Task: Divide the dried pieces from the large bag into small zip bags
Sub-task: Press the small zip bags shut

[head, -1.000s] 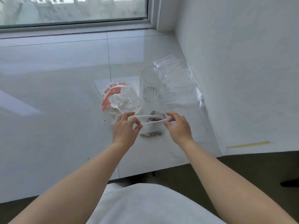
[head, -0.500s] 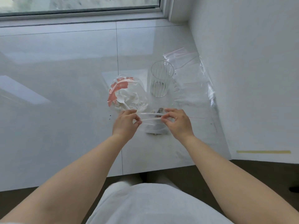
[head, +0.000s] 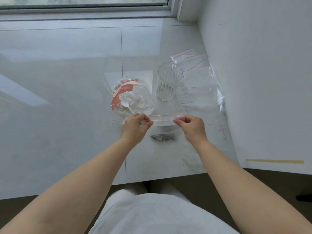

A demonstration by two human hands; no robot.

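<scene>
Centrally, the left hand [head: 134, 128] and right hand [head: 192, 126] each pinch one end of a small zip bag [head: 163, 127], clear with red-lined seal, dark dried pieces [head: 162, 137] settled low; beyond the left hand lies the crumpled large bag [head: 133, 95].

A small clear zip bag [head: 162, 127] with a red-lined top hangs mid-frame, dark dried pieces [head: 162, 137] at its bottom. The crumpled red-and-white large bag [head: 131, 97] lies just above left of it.
</scene>
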